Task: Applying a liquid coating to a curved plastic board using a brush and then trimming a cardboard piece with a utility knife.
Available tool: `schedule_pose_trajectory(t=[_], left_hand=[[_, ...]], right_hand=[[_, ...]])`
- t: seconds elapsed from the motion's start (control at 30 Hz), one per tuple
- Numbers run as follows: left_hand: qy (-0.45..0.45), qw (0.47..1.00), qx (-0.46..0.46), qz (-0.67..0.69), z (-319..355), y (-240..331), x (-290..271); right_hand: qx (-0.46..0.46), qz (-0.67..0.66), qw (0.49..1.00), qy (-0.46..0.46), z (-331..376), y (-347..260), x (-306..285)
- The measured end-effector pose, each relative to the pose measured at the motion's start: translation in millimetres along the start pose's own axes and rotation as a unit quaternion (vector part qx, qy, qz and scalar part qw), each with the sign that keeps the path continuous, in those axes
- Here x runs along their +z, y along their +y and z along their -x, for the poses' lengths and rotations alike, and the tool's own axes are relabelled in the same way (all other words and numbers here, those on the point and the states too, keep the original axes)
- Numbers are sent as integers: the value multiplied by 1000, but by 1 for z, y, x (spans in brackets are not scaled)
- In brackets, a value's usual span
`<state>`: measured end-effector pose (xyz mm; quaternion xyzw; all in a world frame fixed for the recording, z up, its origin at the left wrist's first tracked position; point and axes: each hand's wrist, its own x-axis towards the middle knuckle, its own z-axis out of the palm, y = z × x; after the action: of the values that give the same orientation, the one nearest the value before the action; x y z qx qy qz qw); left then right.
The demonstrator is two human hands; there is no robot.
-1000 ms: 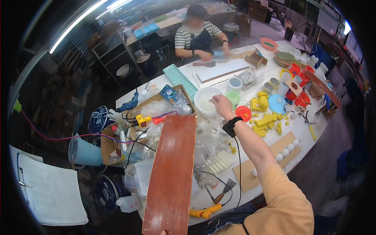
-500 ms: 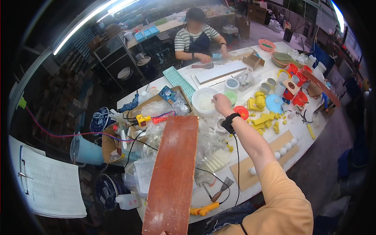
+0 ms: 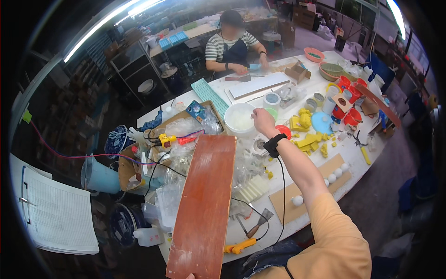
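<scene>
Board in left hand

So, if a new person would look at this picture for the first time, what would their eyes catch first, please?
Probably the long reddish-brown board in the lower middle, with the left hand at its near end. Next, perhaps, the bright yellow lumps and blocks, to the right of the right hand, then the red cups beyond them, toward the upper right.

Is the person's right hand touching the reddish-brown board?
No, the right hand is at the rim of the white tub, apart from the reddish-brown board.
</scene>
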<state>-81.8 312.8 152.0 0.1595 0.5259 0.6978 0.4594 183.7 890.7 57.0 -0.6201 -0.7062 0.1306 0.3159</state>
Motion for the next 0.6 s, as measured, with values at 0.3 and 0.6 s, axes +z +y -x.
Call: schedule_pose_trajectory(t=[0.3,0.6], left_hand=[[-23,1000,-4,0,-3,-12,-5],[-42,999,-26,14,17,-11,7]], right_hand=[[64,-355,920,153,63,-36,-111],[90,-726,674,106,148,-24,-159]])
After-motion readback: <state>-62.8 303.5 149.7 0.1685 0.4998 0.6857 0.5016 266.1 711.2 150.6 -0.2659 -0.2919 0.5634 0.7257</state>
